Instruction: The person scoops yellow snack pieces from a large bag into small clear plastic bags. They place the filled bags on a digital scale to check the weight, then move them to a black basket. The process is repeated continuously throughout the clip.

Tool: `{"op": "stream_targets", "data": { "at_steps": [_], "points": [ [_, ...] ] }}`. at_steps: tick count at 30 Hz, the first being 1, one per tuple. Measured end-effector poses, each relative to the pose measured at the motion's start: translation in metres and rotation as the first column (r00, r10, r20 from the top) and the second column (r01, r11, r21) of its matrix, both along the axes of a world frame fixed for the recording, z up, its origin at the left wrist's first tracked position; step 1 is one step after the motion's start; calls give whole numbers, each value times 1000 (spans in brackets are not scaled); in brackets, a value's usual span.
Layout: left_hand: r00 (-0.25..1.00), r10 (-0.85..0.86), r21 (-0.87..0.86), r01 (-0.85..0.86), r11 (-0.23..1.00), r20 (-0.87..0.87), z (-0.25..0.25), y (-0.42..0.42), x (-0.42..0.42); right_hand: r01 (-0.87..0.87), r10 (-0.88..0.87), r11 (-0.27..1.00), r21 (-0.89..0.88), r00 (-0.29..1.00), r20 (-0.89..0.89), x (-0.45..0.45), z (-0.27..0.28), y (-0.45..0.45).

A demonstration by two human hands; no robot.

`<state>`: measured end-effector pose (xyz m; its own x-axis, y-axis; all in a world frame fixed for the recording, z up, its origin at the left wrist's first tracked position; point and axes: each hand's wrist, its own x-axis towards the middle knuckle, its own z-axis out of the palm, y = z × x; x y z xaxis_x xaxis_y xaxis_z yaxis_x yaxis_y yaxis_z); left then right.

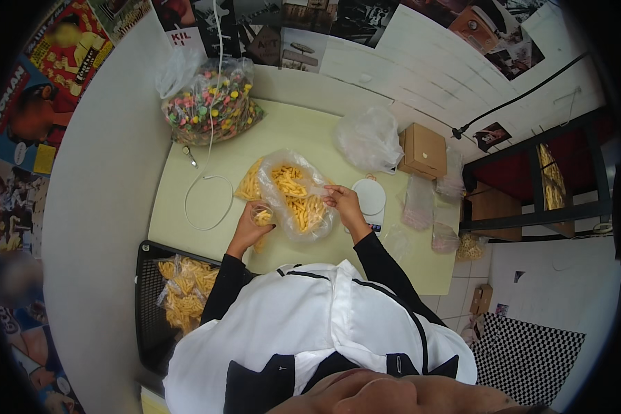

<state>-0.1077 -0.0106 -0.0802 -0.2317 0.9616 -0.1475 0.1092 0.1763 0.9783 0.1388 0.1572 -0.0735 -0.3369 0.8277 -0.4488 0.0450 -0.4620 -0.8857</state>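
A large clear plastic bag (319, 231) stands open on the pale green table (284, 260), full of yellow stick-shaped snacks (306, 209). To its left my left hand (247, 227) is closed around a small clear container (262, 215) with some yellow pieces in it; whether it is a cup or a bag mouth is hard to tell. My right hand (343, 201) pinches a translucent piece of plastic (318, 191) at the large bag's right side; its exact kind cannot be made out. A white digital kitchen scale (369, 197) lies just right of my right hand.
A bag of colourful candies (207, 111) stands at the back left, near a wristwatch (190, 156) and white cable (186, 207). A bundled plastic bag (368, 138), cardboard box (423, 151) and small clear bags (418, 204) lie right. A black crate (145, 305) holds filled snack bags (186, 290).
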Motion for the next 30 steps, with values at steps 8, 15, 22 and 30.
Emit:
{"op": "stream_targets", "data": {
  "at_steps": [8,15,22,30],
  "points": [
    [939,156,69,-141,988,-306,57,4,-3,-46,51,989,142,998,-30,17,56,16],
    [713,179,176,-80,981,-677,82,23,23,-269,257,924,273,963,78,3,128,18],
    [719,143,170,-35,985,-680,96,44,49,-399,122,641,656,896,426,-28,174,-19],
    [848,219,201,-137,970,-482,76,51,52,-487,-1,253,836,864,504,-37,209,-48]
  ]
}}
